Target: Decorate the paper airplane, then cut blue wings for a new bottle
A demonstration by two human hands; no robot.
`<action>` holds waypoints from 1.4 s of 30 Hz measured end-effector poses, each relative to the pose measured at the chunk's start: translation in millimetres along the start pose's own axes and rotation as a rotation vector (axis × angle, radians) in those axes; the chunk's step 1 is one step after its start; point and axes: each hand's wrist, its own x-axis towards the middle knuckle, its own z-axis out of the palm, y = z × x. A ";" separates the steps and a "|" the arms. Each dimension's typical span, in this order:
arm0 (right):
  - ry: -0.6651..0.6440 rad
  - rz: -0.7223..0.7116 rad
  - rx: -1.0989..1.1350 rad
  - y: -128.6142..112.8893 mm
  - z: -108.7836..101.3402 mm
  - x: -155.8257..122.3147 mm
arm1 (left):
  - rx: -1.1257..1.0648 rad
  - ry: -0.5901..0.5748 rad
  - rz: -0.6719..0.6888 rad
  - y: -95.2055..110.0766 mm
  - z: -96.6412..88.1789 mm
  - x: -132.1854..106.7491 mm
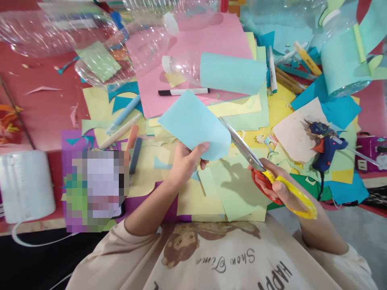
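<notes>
My left hand (189, 159) pinches a light blue sheet of paper (196, 123) by its lower edge, thumb on top. The sheet has straight corners at the upper left and a rounded edge at the right. In my right hand (276, 185) are scissors (256, 161) with one red and one yellow handle loop. Their blades point up and left, with the tips at the paper's right edge. Whether the blades have paper between them I cannot tell. Beyond the sheet lie a black-and-white marker (184, 92) and a plastic bottle (184, 68) wrapped in light blue paper.
A blue glue gun (326, 147) lies at the right on pale paper. Another wrapped bottle (344, 60) stands at the upper right. Clear bottles (57, 32) lie at the upper left. Colored sheets (242, 189), scraps and markers cover the table, and a white case (27, 185) sits far left.
</notes>
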 end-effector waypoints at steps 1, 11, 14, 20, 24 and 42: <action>-0.005 0.014 -0.021 -1.8 -0.5 0.0 | -0.002 -0.002 -0.002 0.2 0.0 -0.1; 0.183 -0.094 -0.223 -13.5 0.2 -3.0 | -0.029 -0.019 0.028 0.5 0.4 1.5; 0.423 -0.096 -0.512 -24.2 -5.5 -5.4 | -0.011 -0.001 0.033 1.0 0.1 1.9; 0.782 -0.027 -1.139 -12.0 -31.2 10.9 | -0.031 0.033 0.039 1.7 -0.7 2.2; 0.844 -0.044 -1.242 5.3 -39.7 19.4 | -0.014 0.031 0.028 2.5 -0.9 2.4; 0.382 -0.204 -1.200 -56.7 -12.2 26.7 | 0.029 -0.144 -0.097 11.5 -15.3 27.7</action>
